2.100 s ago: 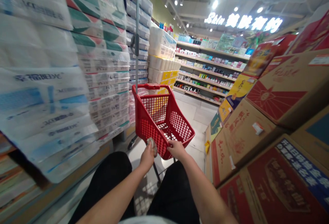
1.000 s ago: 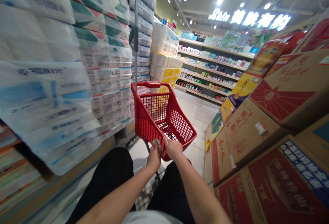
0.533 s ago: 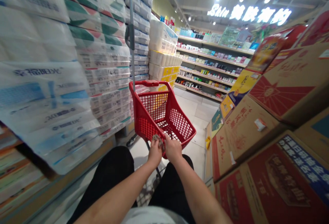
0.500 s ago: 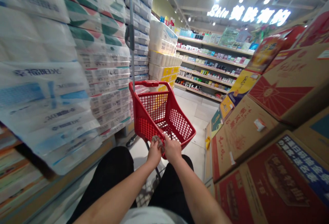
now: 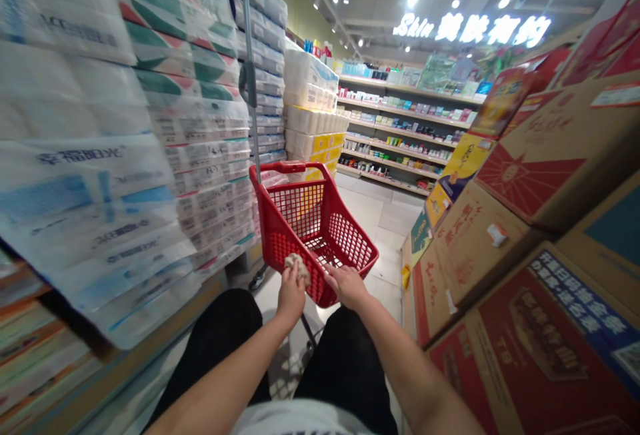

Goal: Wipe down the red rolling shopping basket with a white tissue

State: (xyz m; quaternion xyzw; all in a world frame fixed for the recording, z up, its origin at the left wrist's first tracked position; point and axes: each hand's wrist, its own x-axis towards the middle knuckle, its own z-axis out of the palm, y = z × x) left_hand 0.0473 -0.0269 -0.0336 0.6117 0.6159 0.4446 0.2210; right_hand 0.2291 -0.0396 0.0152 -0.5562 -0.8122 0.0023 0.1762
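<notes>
Slightly apart, left hand (image 5: pixel 291 296) pinching a crumpled cloth (image 5: pixel 297 268), right hand (image 5: pixel 346 286) clasping the rim of a red shopping basket (image 5: pixel 280 248)

The left hand (image 5: pixel 291 294) and right hand (image 5: pixel 346 286) sit at the near rim of a red shopping basket (image 5: pixel 280 167), which blocks the way forward. Wrapped toilet-paper stacks (image 5: pixel 200 122) close the left side, printed cardboard cartons (image 5: pixel 480 248) the right, and a passage runs along the tiled floor (image 5: pixel 383 218) beyond.
</notes>
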